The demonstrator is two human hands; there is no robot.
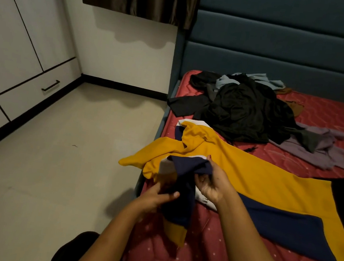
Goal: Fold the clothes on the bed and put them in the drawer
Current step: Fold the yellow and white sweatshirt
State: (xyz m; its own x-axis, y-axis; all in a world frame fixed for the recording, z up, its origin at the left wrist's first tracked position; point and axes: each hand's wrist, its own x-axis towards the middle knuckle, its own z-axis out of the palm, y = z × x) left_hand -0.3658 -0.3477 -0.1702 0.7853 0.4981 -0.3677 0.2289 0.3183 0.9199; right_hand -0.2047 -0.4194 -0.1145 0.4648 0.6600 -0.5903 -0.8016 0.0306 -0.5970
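**Sleeve in both hands, top hanging over the bed edge**

The yellow-and-navy top [247, 176] lies spread across the near part of the bed [194, 254]. Its shoulder end hangs past the left edge, over the floor [65, 160]. The navy sleeve [181, 207] is held up off the bed. Your right hand [212, 184] bunches its upper part in curled fingers. Your left hand [156, 196] curls round it lower down, thumb on the cloth. A yellow cuff dangles below.

Beyond the top sits a heap of dark clothes [240, 110] with grey and mauve pieces in it, unfolded, near the headboard [283, 63]. The drawer [39, 92] in the white cabinet [9, 34] at left is closed, well apart across the floor.

Risks, as judged:
- The sleeve looks twisted in your grip. Lay it in like that and the fold sets crooked.
- The overhanging end could drag the top off the bed if you lift the body slack.
- The heap's near edge sits close to the top, so a wide sweep could snag it.
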